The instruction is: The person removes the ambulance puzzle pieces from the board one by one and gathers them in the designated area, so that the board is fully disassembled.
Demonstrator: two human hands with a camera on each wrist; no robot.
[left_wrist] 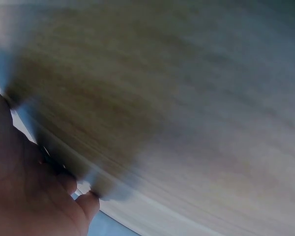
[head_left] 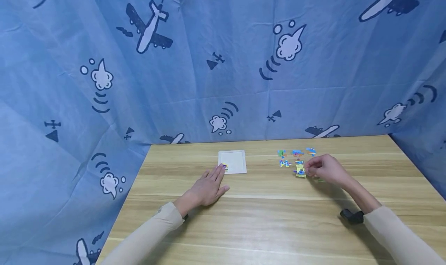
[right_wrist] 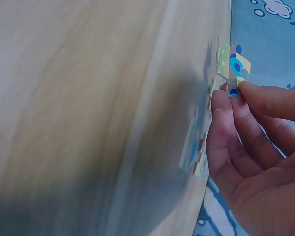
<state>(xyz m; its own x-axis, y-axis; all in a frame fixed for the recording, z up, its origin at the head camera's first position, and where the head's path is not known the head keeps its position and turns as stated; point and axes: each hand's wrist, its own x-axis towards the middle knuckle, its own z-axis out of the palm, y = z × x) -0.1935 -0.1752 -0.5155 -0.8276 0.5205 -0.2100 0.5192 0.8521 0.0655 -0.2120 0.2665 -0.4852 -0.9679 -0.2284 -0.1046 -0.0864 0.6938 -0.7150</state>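
Note:
A white square puzzle tray lies on the table, with one colourful jigsaw piece at its lower left corner. My left hand reaches to that corner, its fingers straight and the fingertips on the piece. In the left wrist view the left hand hides what lies under its fingers. My right hand pinches a yellow jigsaw piece with a blue round mark between thumb and fingers. The right wrist view shows this same pinched piece, held up on edge at the tips of the right hand.
Several loose jigsaw pieces lie in rough rows beyond and beside the right hand, partly hidden by it. A wooden table carries everything. Behind it hangs a blue curtain printed with planes and clouds.

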